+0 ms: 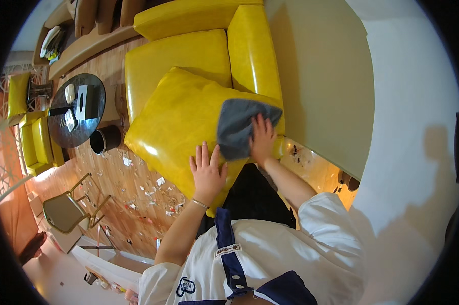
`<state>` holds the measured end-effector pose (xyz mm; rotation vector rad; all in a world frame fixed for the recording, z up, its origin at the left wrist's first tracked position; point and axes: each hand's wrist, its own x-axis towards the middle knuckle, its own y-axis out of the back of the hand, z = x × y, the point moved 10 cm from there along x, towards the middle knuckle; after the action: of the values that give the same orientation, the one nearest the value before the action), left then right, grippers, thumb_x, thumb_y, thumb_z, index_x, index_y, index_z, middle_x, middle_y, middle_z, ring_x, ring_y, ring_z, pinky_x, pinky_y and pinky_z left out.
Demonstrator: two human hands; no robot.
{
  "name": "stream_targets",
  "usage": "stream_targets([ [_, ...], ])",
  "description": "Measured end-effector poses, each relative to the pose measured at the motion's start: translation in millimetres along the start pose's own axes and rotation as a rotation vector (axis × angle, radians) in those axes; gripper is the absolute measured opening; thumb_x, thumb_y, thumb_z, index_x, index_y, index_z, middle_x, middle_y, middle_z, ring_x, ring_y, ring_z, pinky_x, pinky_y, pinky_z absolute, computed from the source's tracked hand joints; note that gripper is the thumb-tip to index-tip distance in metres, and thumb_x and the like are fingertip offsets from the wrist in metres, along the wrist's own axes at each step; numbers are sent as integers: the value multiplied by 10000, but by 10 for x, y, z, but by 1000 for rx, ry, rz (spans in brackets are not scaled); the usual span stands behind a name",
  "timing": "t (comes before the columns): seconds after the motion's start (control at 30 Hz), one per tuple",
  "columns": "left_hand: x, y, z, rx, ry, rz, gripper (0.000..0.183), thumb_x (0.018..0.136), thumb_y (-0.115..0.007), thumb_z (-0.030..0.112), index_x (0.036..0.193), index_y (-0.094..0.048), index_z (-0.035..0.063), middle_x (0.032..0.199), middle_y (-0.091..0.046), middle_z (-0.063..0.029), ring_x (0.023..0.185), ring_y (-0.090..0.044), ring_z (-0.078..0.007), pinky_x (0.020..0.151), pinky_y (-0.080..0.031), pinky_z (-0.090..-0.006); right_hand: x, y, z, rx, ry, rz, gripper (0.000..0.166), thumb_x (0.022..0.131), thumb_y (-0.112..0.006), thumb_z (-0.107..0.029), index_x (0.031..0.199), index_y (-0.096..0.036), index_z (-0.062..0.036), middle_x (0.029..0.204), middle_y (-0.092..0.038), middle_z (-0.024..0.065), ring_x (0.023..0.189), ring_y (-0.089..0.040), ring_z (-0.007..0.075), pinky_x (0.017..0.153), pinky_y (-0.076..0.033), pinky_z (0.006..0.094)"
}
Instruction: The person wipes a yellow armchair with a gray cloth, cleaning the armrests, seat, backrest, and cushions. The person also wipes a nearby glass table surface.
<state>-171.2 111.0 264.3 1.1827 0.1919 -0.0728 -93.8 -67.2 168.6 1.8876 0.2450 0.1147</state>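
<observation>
A large yellow leather-look cushion lies tilted on the seat of a yellow armchair, one corner hanging towards my lap. A grey cloth is spread flat over the cushion's right corner. On the cloth's right side rests my right hand, pressing it down with the fingers spread. My left hand is laid flat on the cushion's near part, fingers apart, just left of the cloth. A bangle circles the left wrist.
Left of the armchair stands a round dark glass table with a tissue box on it. Beside it is a black bin. Paper scraps litter the wooden floor. A metal-framed chair stands lower left; a beige panel borders the armchair's right.
</observation>
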Motion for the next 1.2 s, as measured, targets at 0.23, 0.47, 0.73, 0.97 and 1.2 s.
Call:
stream_targets([
  [0.23,-65,24,-193,-194,83,101,586,867,-644,251,1397,-472,66,1521,-306,-283,1402,-309,-435,1139,-230,-562,957,-26,-250,-34,14,-82,642,860,-640,-433,1428,-473,-185,1454,-423,202,1307,-357,456,1087,-267,553],
  [0.47,-267,438,-507,-185,202,370,581,876,-639,259,1403,-474,79,1530,-289,-270,1433,-235,-450,1140,-163,-595,215,-84,-2003,202,608,-296,637,845,-610,-453,1417,-496,-196,1476,-403,201,1330,-359,437,1052,-323,530],
  [0.73,-955,126,-837,-320,665,239,614,914,-590,350,1463,-416,137,1565,-217,-246,1443,-152,-495,1098,-92,-698,-634,183,-2270,471,889,-482,450,847,-612,-275,1252,-585,-80,1372,-529,167,1252,-494,364,997,-408,472],
  [0.97,-680,72,-755,-333,779,128,869,753,-765,469,1483,-398,172,1570,-147,-301,1393,-132,-602,1050,-234,-709,210,487,-1894,563,635,-209,252,820,-638,-87,1066,-655,-35,1123,-652,142,1027,-610,337,894,-472,432],
  [1.2,-289,73,-1465,-258,851,309,752,778,-722,477,1444,-470,236,1590,-200,-224,1406,-144,-580,986,-216,-783,409,393,-2504,538,766,-261,251,835,-656,-113,1078,-660,-51,1150,-638,134,1039,-604,330,918,-470,424],
])
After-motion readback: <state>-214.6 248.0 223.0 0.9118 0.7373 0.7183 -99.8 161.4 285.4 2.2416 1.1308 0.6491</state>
